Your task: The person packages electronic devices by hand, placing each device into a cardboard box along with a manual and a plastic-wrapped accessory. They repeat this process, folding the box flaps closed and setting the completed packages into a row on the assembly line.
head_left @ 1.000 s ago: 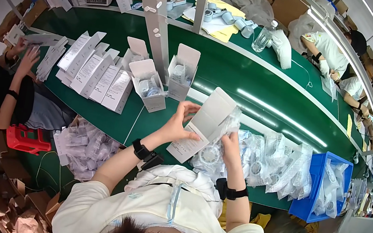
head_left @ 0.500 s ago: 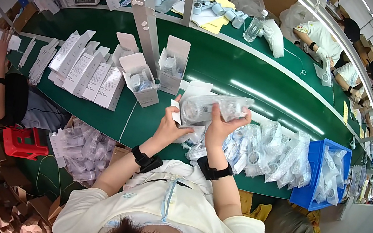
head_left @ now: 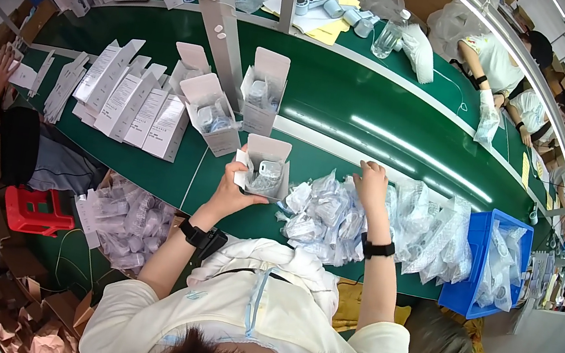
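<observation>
Two hands split: left hand (head_left: 235, 185) grips open white carton (head_left: 265, 168), keep it upright; right hand (head_left: 372, 183) fingers loosely curled on bagged-parts pile (head_left: 335, 218)

A small white carton (head_left: 265, 166) stands upright on the green table, its top flap open, a clear bagged part inside. Beside it lies a heap of clear plastic bags (head_left: 364, 223).

We saw a bright, evenly lit scene. Long white streaks of glare from overhead lights ran across the green counter (head_left: 396, 113). Shadows were soft and faint. The fisheye lens bent straight edges toward the rim, where a black border closed in. The centre stayed sharp, while far corners turned small and smeared.
</observation>
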